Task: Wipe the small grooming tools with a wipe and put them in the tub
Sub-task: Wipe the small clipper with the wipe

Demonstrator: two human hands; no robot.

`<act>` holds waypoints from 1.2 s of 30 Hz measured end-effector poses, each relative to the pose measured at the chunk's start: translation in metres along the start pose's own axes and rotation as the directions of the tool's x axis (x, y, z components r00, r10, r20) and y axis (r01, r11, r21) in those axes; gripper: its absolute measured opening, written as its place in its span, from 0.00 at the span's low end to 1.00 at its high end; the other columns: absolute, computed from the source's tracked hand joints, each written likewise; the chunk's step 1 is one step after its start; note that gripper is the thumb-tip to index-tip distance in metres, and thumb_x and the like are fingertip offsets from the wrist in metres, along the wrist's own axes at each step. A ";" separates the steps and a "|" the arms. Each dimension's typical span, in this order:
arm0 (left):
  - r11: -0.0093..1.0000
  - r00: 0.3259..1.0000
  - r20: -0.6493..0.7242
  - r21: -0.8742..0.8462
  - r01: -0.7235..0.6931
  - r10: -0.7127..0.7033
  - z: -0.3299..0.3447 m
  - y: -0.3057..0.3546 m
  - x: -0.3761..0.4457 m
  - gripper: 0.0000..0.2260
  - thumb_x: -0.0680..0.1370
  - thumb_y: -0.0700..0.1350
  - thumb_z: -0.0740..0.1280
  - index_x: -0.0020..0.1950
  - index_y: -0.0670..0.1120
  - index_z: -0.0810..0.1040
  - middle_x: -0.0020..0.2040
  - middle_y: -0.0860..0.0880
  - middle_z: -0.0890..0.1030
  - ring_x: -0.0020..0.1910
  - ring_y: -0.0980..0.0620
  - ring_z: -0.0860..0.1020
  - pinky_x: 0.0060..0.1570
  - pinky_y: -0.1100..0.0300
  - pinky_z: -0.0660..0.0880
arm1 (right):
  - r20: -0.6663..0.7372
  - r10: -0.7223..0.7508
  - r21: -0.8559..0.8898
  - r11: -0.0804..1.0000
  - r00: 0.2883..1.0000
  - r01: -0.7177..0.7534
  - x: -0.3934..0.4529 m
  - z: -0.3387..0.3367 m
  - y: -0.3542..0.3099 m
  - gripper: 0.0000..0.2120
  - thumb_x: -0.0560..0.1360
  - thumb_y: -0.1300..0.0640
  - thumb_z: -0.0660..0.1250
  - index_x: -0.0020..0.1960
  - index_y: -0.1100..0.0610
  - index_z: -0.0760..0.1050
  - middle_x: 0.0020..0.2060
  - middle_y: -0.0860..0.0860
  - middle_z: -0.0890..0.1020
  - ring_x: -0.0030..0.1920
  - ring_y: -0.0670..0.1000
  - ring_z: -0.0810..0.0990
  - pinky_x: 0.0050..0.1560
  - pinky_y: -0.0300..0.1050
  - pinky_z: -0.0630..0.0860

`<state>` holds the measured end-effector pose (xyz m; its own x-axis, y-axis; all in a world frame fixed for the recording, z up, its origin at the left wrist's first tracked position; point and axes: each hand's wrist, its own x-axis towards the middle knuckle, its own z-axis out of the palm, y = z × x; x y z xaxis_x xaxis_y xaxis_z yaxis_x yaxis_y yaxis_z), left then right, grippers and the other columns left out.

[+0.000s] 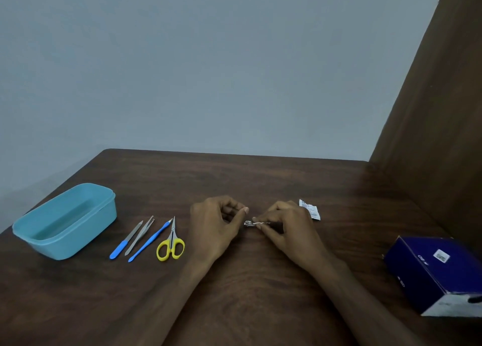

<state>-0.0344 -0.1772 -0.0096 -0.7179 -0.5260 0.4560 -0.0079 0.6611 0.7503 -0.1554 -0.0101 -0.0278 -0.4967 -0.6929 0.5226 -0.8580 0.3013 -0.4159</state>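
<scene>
A small metal nail clipper (pixel 248 223) sits between my two hands at the middle of the wooden table. My right hand (pixel 285 224) pinches a thin white wipe against the clipper. My left hand (pixel 216 223) is curled beside the clipper's left end; its hold is hard to see. Left of my hands lie a blue-handled nail file (pixel 125 241), metal tweezers (pixel 140 235), a blue cuticle tool (pixel 150 241) and yellow-handled scissors (pixel 170 244). The light blue tub (pixel 65 220) stands at the far left with nothing in it.
A torn white wipe sachet (pixel 310 209) lies just behind my right hand. A dark blue box (pixel 438 272) sits at the table's right edge. A brown wooden panel (pixel 438 111) rises along the right side, and a grey wall is behind.
</scene>
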 end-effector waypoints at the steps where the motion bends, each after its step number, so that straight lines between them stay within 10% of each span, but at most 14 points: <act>1: 1.000 1.000 0.004 0.005 0.003 -0.003 0.001 0.000 0.000 0.04 0.75 0.46 0.80 0.42 0.52 0.88 0.33 0.60 0.85 0.36 0.65 0.83 0.37 0.76 0.74 | -0.002 0.003 0.000 1.000 1.000 -0.003 0.000 0.000 0.000 0.09 0.76 0.56 0.78 0.54 0.45 0.89 0.43 0.42 0.82 0.46 0.43 0.78 0.48 0.35 0.70; 21: 0.967 0.992 0.002 -0.224 0.125 -0.128 0.002 0.005 0.001 0.09 0.76 0.45 0.80 0.37 0.50 0.85 0.31 0.53 0.86 0.31 0.56 0.85 0.37 0.60 0.81 | -0.258 -0.020 -0.084 0.996 0.966 -0.002 0.002 0.000 -0.005 0.06 0.75 0.55 0.78 0.51 0.47 0.89 0.41 0.44 0.83 0.44 0.50 0.79 0.46 0.40 0.72; 36: 0.967 0.996 -0.007 -0.239 0.089 -0.093 0.002 0.009 0.000 0.08 0.76 0.42 0.79 0.38 0.49 0.85 0.33 0.54 0.86 0.31 0.57 0.84 0.33 0.68 0.76 | -0.219 -0.105 -0.116 0.990 0.970 0.081 0.001 0.005 -0.015 0.08 0.78 0.47 0.71 0.51 0.43 0.88 0.56 0.43 0.80 0.56 0.50 0.75 0.52 0.52 0.78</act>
<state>-0.0354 -0.1701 -0.0033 -0.7093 -0.5887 0.3876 0.0951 0.4649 0.8802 -0.1422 -0.0182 -0.0247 -0.4202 -0.5605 0.7136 -0.9049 0.3176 -0.2833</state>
